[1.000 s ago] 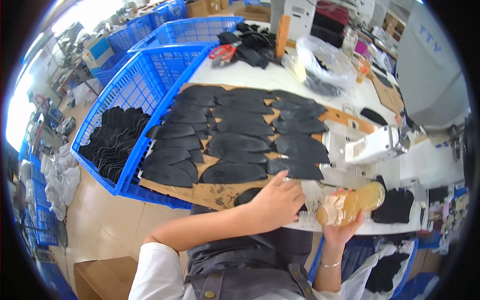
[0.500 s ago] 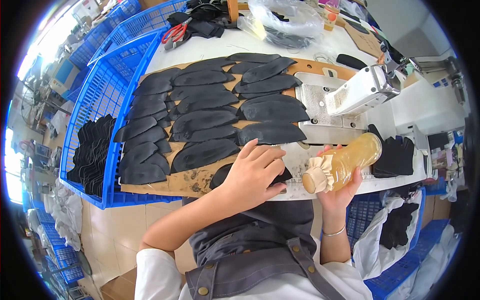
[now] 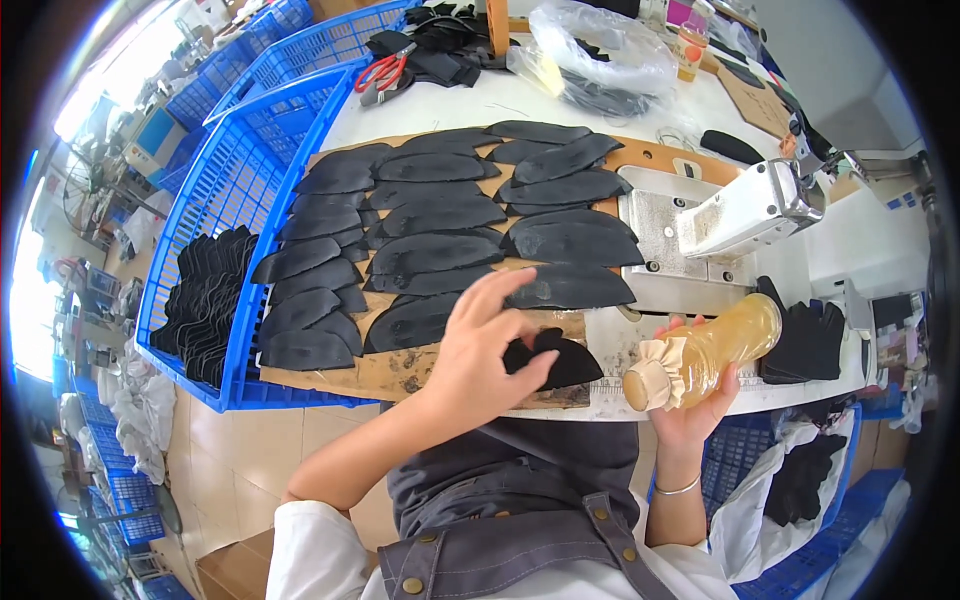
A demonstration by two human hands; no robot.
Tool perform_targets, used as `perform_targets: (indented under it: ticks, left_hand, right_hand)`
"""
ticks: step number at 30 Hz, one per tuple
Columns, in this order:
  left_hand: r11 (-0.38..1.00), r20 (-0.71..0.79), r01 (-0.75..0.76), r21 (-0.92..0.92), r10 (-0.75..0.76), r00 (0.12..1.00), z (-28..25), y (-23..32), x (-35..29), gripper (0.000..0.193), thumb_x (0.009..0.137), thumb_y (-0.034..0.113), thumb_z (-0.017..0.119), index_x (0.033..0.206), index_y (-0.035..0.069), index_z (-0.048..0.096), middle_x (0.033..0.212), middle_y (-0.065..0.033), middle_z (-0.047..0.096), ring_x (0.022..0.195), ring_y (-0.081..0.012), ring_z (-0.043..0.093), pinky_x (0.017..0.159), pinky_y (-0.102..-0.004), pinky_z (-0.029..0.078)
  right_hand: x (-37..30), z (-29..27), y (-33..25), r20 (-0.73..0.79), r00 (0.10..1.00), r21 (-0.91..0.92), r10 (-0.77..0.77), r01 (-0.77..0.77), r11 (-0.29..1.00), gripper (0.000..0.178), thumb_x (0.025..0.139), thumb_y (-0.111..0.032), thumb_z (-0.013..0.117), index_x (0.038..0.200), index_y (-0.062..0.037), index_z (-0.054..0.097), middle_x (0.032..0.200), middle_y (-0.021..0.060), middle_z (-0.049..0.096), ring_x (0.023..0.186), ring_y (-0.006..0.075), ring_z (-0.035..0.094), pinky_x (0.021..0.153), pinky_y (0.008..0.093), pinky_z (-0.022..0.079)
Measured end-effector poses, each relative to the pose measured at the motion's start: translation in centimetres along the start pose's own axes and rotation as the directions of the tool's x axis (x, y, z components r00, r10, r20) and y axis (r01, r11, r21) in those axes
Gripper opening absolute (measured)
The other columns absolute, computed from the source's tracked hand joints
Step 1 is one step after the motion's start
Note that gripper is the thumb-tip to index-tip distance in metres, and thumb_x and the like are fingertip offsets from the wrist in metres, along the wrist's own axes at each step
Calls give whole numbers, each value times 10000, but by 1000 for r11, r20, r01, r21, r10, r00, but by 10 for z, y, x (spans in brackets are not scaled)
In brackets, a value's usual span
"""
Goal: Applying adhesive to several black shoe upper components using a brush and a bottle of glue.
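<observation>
My right hand (image 3: 695,415) is wrapped round a clear bottle (image 3: 735,345) of yellowish liquid. The bottle lies tilted, its beige cloth-covered mouth (image 3: 655,378) pointing left and toward me. My left hand (image 3: 475,350) hovers at the front edge of the board, thumb and fingers apart. Partly behind its thumb is a black curved piece (image 3: 570,367), with a small raised bit along its upper edge; whether the fingertips touch it I cannot tell. Rows of similar black pieces (image 3: 435,248) lie overlapping on a brown board (image 3: 385,385) beyond the left hand.
A white machine arm (image 3: 740,215) stands right of the board. Left is a blue basket (image 3: 300,200) with stacked black pieces (image 3: 210,300). Red-handled scissors (image 3: 383,72) and a plastic bag (image 3: 600,60) lie at the back. Black pieces (image 3: 803,335) are stacked right of the bottle.
The whole view has shifted a little. My left hand has drawn back slightly left, its thumb and fingers spread wider, uncovering more of the black piece. The bottle stays in my right hand.
</observation>
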State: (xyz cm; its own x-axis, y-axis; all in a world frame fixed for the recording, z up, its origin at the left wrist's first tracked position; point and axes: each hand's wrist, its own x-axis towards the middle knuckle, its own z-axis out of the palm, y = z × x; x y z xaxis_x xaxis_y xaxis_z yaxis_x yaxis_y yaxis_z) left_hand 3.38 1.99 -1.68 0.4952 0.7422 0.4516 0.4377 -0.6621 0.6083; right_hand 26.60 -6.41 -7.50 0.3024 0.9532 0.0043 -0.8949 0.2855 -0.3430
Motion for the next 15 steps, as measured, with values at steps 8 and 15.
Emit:
perform_targets:
  ticks: [8, 15]
  left_hand:
    - [726, -151, 296, -621, -481, 864, -96, -14, -9, 306, 762, 37, 607, 1054, -46, 570, 1262, -135, 514, 1142, -202, 494, 949, -300, 379]
    - [910, -445, 237, -340, -378, 812, -147, -1, 18, 445, 793, 121, 600, 1185, -76, 527, 1214, -158, 541, 1084, -187, 521, 962, -301, 356]
  right_hand:
    - [0, -10, -2, -21, 999, -17, -27, 26, 1000, 604, 823, -408, 586, 1290, -70, 408, 1257, 212, 462, 1205, 387, 407, 1040, 487, 308]
    - [1, -3, -2, 60, 998, -7, 27, -27, 1000, 614, 820, -406, 596, 1296, -72, 396, 1268, 202, 456, 1213, 370, 404, 1045, 483, 300]
